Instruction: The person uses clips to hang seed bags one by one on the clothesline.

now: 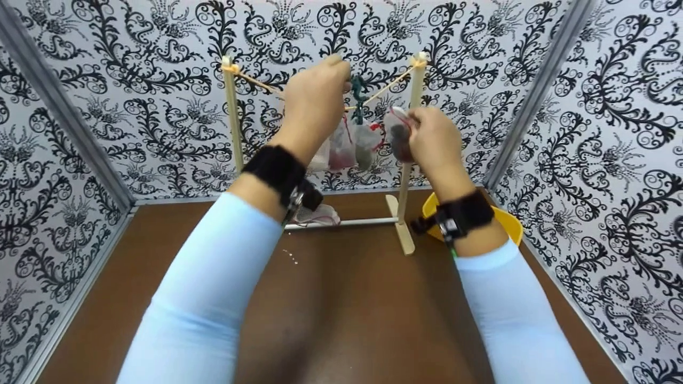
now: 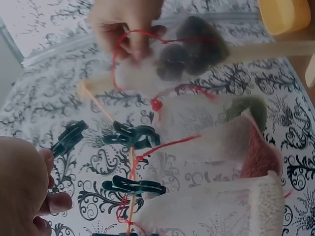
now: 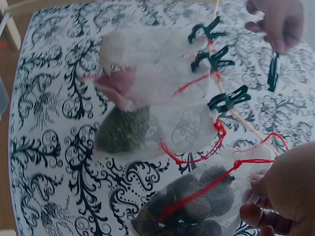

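Observation:
My right hand (image 1: 437, 138) pinches the top of a sheer mesh drawstring bag (image 3: 197, 201) holding dark round items, a red cord trailing from it. The bag hangs beside the right end of an orange cord line. Raised above the line, my left hand (image 1: 317, 98) pinches a dark green clothespin (image 3: 273, 72), which is off the line. Several green clothespins (image 2: 135, 186) are on the line. From it hang a bag with green contents (image 3: 123, 130), a bag with reddish contents (image 2: 261, 157) and a bag of white grains (image 2: 268, 206).
Two wooden posts, left (image 1: 233, 117) and right (image 1: 417, 90), carry the line, with a white rod (image 1: 368, 221) low between them. Another mesh bag (image 1: 317, 214) lies by the rod. A yellow container (image 1: 509, 221) stands behind my right wrist. Patterned walls enclose the brown table (image 1: 341, 314).

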The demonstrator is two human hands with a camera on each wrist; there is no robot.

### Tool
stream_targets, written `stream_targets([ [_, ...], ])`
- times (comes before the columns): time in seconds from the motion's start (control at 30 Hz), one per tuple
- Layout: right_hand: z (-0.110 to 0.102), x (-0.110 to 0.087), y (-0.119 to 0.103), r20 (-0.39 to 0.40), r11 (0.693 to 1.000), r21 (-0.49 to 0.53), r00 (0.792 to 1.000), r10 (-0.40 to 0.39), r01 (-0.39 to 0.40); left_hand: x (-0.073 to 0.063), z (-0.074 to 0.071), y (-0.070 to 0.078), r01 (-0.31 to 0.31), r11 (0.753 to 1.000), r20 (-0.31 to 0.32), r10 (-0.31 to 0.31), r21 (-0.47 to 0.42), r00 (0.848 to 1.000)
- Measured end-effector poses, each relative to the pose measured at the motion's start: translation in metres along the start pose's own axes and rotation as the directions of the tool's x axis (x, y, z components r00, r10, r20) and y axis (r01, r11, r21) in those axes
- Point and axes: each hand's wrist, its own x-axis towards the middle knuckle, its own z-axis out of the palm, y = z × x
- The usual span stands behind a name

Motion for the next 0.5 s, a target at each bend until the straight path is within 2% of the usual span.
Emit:
stream_targets([
  [0.1, 0.0, 0.015, -0.006, 0.027, 1.0, -0.009, 0.999, 0.019, -0.019, 0.015, 0.009, 0.005, 0.017, 1.0, 0.021, -0.017, 0.0, 1.0],
  [0.2, 0.002, 0.024, -0.011, 0.022, 0.999, -0.027, 1.0, 0.019, -0.019, 0.024, 0.018, 0.011, 0.015, 1.0, 0.025, -0.015, -0.016, 1.0],
  [0.5, 0.006, 0.031, -0.019, -0.023, 1.0, 0.02, 1.0, -0.002, 0.002, 0.032, 0.036, 0.018, -0.006, 1.0, -0.041, 0.007, 0.025, 0.999],
])
